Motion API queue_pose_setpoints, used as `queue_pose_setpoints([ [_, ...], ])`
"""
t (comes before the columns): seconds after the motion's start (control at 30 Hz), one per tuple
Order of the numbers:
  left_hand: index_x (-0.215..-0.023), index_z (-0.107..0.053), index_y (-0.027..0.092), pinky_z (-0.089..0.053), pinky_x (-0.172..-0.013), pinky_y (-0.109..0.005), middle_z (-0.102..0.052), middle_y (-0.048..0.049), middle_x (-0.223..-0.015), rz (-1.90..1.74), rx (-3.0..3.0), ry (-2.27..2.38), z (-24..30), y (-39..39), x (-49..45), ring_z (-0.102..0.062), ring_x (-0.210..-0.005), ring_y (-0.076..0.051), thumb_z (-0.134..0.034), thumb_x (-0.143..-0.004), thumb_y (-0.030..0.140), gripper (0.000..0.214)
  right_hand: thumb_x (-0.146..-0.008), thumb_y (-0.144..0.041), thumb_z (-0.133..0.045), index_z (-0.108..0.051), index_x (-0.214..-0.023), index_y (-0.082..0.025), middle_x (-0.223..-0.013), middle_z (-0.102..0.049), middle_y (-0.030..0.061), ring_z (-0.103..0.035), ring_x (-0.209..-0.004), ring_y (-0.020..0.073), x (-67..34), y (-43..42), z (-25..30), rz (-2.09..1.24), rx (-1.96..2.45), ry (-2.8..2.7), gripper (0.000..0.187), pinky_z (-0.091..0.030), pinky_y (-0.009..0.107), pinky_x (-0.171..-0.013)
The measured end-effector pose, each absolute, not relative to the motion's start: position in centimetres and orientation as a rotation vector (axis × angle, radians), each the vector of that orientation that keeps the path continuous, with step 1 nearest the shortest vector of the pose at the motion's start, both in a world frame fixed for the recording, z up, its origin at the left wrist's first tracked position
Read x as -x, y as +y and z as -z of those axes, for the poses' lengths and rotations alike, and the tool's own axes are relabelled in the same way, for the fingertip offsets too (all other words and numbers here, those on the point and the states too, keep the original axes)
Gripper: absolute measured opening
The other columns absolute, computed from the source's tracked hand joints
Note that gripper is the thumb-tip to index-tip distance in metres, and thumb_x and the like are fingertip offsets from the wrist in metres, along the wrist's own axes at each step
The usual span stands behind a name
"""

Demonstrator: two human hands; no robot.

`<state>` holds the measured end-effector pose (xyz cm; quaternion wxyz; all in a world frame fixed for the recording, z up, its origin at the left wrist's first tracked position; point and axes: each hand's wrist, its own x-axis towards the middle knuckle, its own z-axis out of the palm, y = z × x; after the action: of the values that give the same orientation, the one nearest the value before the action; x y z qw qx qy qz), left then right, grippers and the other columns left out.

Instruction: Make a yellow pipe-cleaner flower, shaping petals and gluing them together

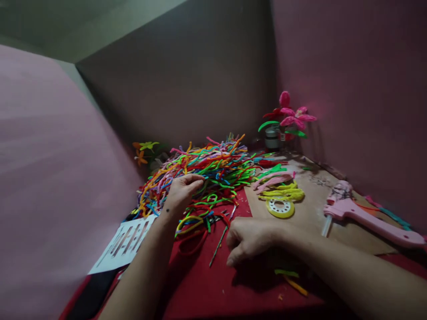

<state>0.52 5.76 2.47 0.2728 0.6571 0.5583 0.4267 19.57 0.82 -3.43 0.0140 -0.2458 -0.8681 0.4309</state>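
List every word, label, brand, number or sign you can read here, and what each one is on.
No text can be read.
White sheet: dark printed bars and marks, too blurred to read.
Pale patch beside the jar: too small to tell whether it bears text.
Tape roll: dark spots around its core, no legible letters.
Glue gun: no legible brand.
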Motion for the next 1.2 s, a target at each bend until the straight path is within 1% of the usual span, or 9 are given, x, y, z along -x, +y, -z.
queue_pose_setpoints([
  [0.1, -0.075, -0.068, 0.013, -0.032, -0.045, -0.019, -0.057, 0.0006, -0.055, -1.131, -1.743, 1.608, -2.2, 5.3, 1.3, -0.043, -0.047, -0.008, -0.065, -0.059, 0.029, 0.023, -0.069, -0.039, -0.056, -0.061, -0.066, -0.013, -0.051, -0.049, -0.0035, -0.042, -0.044, 0.0059, -19.6, 0.7, 3.5, -1.396, 0.792, -2.648, 0.027, -0.029, 0.016, -0.04],
  [0.23, -0.076, -0.068, 0.014, -0.035, -0.049, -0.02, -0.059, 0.0012, -0.057, -1.3, -1.736, 1.682, -3.0, 5.1, 3.4, -0.047, -0.049, -0.009, -0.063, -0.06, 0.03, 0.023, -0.068, -0.034, -0.057, -0.061, -0.064, -0.012, -0.049, -0.045, -0.0045, -0.038, -0.044, 0.0052, -19.4, 0.4, 3.7, -1.352, 0.852, -2.624, 0.023, -0.025, 0.016, -0.04],
  [0.57, -0.078, -0.068, 0.016, -0.044, -0.062, -0.025, -0.066, -0.0033, -0.07, -1.31, -1.891, 1.887, -1.8, 6.9, 7.8, -0.059, -0.067, -0.016, -0.058, -0.064, 0.032, 0.024, -0.068, -0.033, -0.057, -0.064, -0.066, -0.014, -0.05, -0.043, -0.0047, -0.039, -0.048, 0.0063, -19.1, 0.1, 3.8, -1.197, 0.911, -2.696, 0.02, -0.023, 0.017, -0.041],
  [0.67, -0.083, -0.066, 0.017, -0.045, -0.073, -0.031, -0.066, -0.0052, -0.081, -1.293, -1.982, 1.944, -1.4, 7.4, 8.2, -0.059, -0.076, -0.019, -0.058, -0.064, 0.029, 0.024, -0.067, -0.033, -0.057, -0.065, -0.067, -0.014, -0.05, -0.045, -0.0043, -0.04, -0.048, 0.0066, -19.1, 0.0, 3.9, -1.196, 0.935, -2.701, 0.02, -0.024, 0.017, -0.041],
  [0.77, -0.097, -0.063, 0.019, -0.038, -0.089, -0.037, -0.061, -0.007, -0.099, -1.293, -2.102, 1.955, -0.5, 7.4, 7.9, -0.053, -0.097, -0.022, -0.059, -0.065, 0.024, 0.032, -0.067, -0.033, -0.058, -0.066, -0.068, -0.014, -0.051, -0.047, -0.0038, -0.041, -0.048, 0.0068, -19.1, 0.1, 4.2, -1.233, 0.941, -2.678, 0.021, -0.025, 0.016, -0.041],
  [0.83, -0.104, -0.059, 0.02, -0.035, -0.093, -0.038, -0.056, -0.0074, -0.105, -1.216, -2.229, 1.943, 0.5, 7.3, 7.6, -0.048, -0.105, -0.023, -0.059, -0.066, 0.022, 0.038, -0.067, -0.033, -0.057, -0.067, -0.07, -0.015, -0.053, -0.051, -0.0032, -0.042, -0.049, 0.007, -19.0, 0.1, 4.4, -1.22, 0.933, -2.674, 0.021, -0.026, 0.016, -0.041],
  [0.97, -0.113, -0.052, 0.02, -0.038, -0.089, -0.039, -0.05, -0.0098, -0.107, -0.921, -2.552, 2.085, 2.3, 7.0, 7.1, -0.046, -0.104, -0.024, -0.054, -0.073, 0.021, 0.04, -0.066, -0.034, -0.058, -0.069, -0.073, -0.015, -0.053, -0.054, -0.0028, -0.042, -0.049, 0.0073, -18.9, 0.1, 4.6, -1.174, 0.958, -2.69, 0.022, -0.027, 0.016, -0.043],
  [1.1, -0.11, -0.052, 0.02, -0.041, -0.08, -0.038, -0.051, -0.0095, -0.101, -0.706, -2.648, 2.193, 2.9, 6.4, 6.4, -0.049, -0.093, -0.023, -0.053, -0.074, 0.023, 0.036, -0.067, -0.031, -0.058, -0.067, -0.07, -0.015, -0.051, -0.049, -0.0042, -0.04, -0.047, 0.0066, -18.9, 0.0, 4.7, -1.165, 0.963, -2.692, 0.019, -0.025, 0.016, -0.041],
  [1.2, -0.11, -0.051, 0.019, -0.039, -0.08, -0.039, -0.051, -0.0105, -0.1, -0.612, -2.702, 2.215, 2.9, 5.8, 5.7, -0.047, -0.092, -0.025, -0.052, -0.074, 0.022, 0.036, -0.067, -0.029, -0.058, -0.066, -0.067, -0.014, -0.05, -0.045, -0.0048, -0.038, -0.047, 0.006, -19.0, -0.1, 4.8, -1.155, 0.958, -2.702, 0.017, -0.024, 0.016, -0.041],
])
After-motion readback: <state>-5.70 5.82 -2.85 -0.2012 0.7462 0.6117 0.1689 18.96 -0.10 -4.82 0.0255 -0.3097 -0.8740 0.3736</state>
